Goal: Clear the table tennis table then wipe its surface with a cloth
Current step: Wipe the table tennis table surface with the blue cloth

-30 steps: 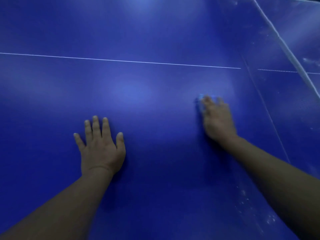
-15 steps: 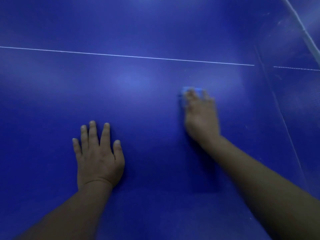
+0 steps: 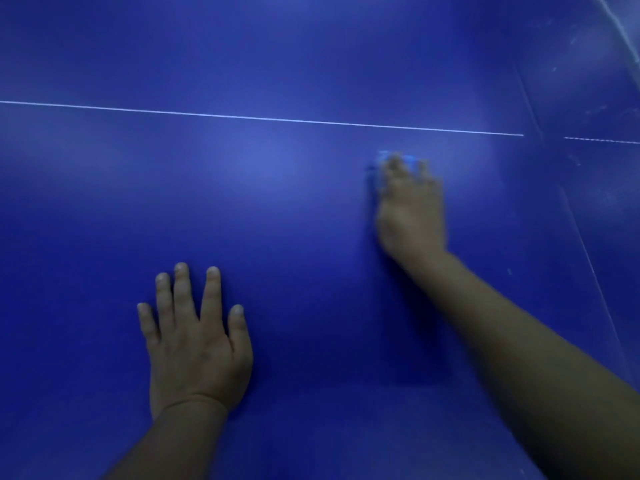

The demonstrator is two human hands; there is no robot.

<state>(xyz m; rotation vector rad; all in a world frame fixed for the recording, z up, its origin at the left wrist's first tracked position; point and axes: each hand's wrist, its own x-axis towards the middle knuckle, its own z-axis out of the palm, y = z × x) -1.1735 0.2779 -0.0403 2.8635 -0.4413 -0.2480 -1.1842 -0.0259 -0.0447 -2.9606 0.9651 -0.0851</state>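
Observation:
The blue table tennis table [image 3: 277, 220] fills the view. My right hand [image 3: 410, 213] lies flat on a light blue cloth [image 3: 382, 155] and presses it onto the surface, right of centre. Only the cloth's edge shows past the fingertips and beside the thumb. That hand is blurred. My left hand [image 3: 197, 348] rests palm down on the table at the lower left, fingers spread, holding nothing.
A thin white line [image 3: 259, 118] crosses the table above both hands. A seam [image 3: 588, 251] runs down the right side, with another blue panel [image 3: 595, 81] beyond it carrying faint pale smudges.
My right hand slid the cloth leftward across the table over the last second. My left hand stayed planted in the same spot, and the view shifted slightly.

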